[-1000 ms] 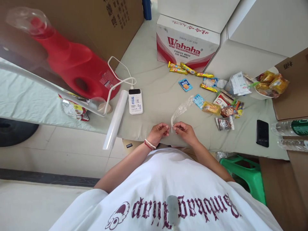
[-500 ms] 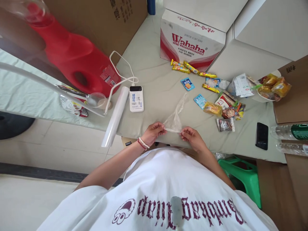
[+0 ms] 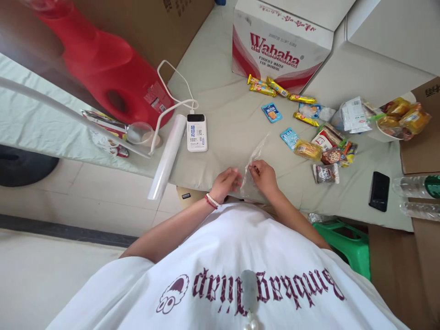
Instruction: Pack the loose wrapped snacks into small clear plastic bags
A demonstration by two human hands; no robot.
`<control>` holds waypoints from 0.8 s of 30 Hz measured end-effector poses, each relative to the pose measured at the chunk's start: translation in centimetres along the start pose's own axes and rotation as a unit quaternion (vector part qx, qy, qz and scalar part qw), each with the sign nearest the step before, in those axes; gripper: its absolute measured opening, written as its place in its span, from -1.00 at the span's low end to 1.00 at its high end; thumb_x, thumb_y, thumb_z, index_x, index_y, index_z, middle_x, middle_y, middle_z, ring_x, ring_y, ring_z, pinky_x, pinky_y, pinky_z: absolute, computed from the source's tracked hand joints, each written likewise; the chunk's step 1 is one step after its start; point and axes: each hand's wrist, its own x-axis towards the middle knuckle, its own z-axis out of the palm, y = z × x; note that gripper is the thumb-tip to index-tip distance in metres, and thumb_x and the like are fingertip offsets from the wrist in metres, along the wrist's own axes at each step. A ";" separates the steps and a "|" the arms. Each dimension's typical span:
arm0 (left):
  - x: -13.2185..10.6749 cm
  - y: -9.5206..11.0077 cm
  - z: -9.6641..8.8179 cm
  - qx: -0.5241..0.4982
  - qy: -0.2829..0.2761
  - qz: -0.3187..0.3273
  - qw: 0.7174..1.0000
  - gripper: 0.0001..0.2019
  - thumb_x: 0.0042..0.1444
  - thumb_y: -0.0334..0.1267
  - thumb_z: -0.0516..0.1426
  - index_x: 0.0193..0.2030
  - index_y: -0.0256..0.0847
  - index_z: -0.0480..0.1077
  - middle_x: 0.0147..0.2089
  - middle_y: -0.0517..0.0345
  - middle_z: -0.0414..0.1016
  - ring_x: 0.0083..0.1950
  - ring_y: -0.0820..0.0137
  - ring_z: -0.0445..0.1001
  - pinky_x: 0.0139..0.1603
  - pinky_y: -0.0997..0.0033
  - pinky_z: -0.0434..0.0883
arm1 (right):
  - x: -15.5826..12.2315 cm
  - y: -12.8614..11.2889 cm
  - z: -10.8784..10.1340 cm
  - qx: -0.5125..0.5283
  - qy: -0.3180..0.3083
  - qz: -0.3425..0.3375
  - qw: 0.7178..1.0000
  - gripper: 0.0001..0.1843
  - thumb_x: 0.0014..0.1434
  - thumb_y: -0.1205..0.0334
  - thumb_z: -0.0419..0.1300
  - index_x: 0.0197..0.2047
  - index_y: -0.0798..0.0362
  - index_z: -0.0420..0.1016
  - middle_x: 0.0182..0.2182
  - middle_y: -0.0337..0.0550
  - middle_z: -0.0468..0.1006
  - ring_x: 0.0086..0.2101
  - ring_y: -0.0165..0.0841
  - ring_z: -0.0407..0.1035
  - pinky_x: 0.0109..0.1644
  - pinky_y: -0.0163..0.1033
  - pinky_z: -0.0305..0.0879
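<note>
The right hand (image 3: 264, 176) pinches crumpled, clear plastic film (image 3: 246, 184) at the near edge of the pale-green cloth-covered table (image 3: 227, 128); just left, the left hand (image 3: 224, 184) curls loosely, its blurred hold unclear.

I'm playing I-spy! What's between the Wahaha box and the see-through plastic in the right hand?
Yellow stick packets close to the Wahaha box, then a blue packet nearer the see-through plastic. The head view shows both.
</note>
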 end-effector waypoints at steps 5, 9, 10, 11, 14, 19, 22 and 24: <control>2.1 -0.2 1.0 -0.008 0.084 0.025 0.996 -0.68 -0.03 0.00 0.37 -0.32 -0.18 0.46 -0.48 0.28 0.42 -0.43 0.46 0.36 -0.40 0.46 0.30 | -0.6 -0.9 -0.2 0.060 -0.013 -0.020 0.998 -0.79 0.28 0.08 0.19 -0.18 -0.07 0.64 -0.21 -0.10 0.61 -0.24 -0.24 0.43 -0.09 -0.15 0.36; 3.0 -0.6 0.6 -0.067 0.116 0.007 0.991 -0.71 0.00 -0.01 0.30 -0.34 -0.17 0.42 -0.53 0.33 0.37 -0.53 0.51 0.25 -0.47 0.46 0.21 | -1.0 0.8 -1.1 0.272 0.030 0.142 0.951 -0.67 0.11 -0.10 0.33 -0.23 -0.02 0.58 -0.44 -0.23 0.52 -0.45 -0.34 0.32 -0.34 -0.22 0.30; 3.0 -0.7 0.4 -0.066 0.118 0.007 0.991 -0.71 0.01 0.00 0.29 -0.34 -0.17 0.41 -0.54 0.33 0.35 -0.54 0.52 0.23 -0.48 0.47 0.19 | -1.3 1.2 -1.4 0.313 0.028 0.181 0.932 -0.62 0.05 -0.14 0.36 -0.25 -0.01 0.55 -0.48 -0.25 0.50 -0.48 -0.36 0.30 -0.39 -0.24 0.26; 2.9 -0.7 0.2 -0.066 0.119 0.007 0.991 -0.72 0.02 0.00 0.28 -0.34 -0.16 0.40 -0.56 0.35 0.32 -0.55 0.52 0.21 -0.50 0.47 0.17 | -1.6 1.6 -1.7 0.339 0.015 0.210 0.917 -0.58 0.01 -0.17 0.38 -0.27 -0.01 0.53 -0.50 -0.26 0.47 -0.50 -0.37 0.28 -0.42 -0.25 0.23; 2.6 -0.8 0.2 -0.056 0.123 0.013 0.991 -0.72 0.05 0.02 0.24 -0.35 -0.14 0.39 -0.62 0.40 0.21 -0.59 0.52 0.13 -0.54 0.47 0.09 | -2.8 2.0 -2.4 0.331 -0.031 0.206 0.920 -0.52 0.07 -0.25 0.33 -0.21 -0.01 0.53 -0.43 -0.22 0.51 -0.43 -0.34 0.35 -0.37 -0.24 0.29; 1.8 -1.3 1.2 -0.022 0.119 0.030 0.992 -0.72 0.10 0.01 0.24 -0.41 -0.15 0.40 -0.62 0.38 0.20 -0.56 0.52 0.12 -0.51 0.47 0.08 | -2.9 1.1 -3.1 0.167 -0.009 0.036 0.985 -0.26 -0.06 -0.02 0.49 0.19 -0.08 0.47 0.12 0.00 0.49 0.06 -0.15 0.37 0.02 -0.08 0.43; 1.5 -1.4 1.6 -0.019 0.116 0.022 0.993 -0.69 0.13 0.00 0.21 -0.48 -0.14 0.33 -0.62 0.35 0.16 -0.56 0.51 0.10 -0.52 0.45 0.07 | -1.6 1.2 -2.6 0.211 -0.027 0.027 0.977 -0.56 0.08 -0.01 0.38 0.01 -0.06 0.56 -0.04 -0.07 0.55 -0.03 -0.22 0.42 -0.01 -0.11 0.44; 1.3 -1.4 1.6 -0.026 0.114 0.012 0.993 -0.66 0.14 -0.01 0.18 -0.53 -0.13 0.27 -0.64 0.33 0.13 -0.59 0.51 0.08 -0.54 0.43 0.05 | -0.7 1.6 -2.1 0.276 -0.048 0.069 0.957 -0.70 0.18 -0.07 0.28 -0.17 -0.02 0.55 -0.27 -0.17 0.53 -0.26 -0.32 0.42 -0.17 -0.19 0.43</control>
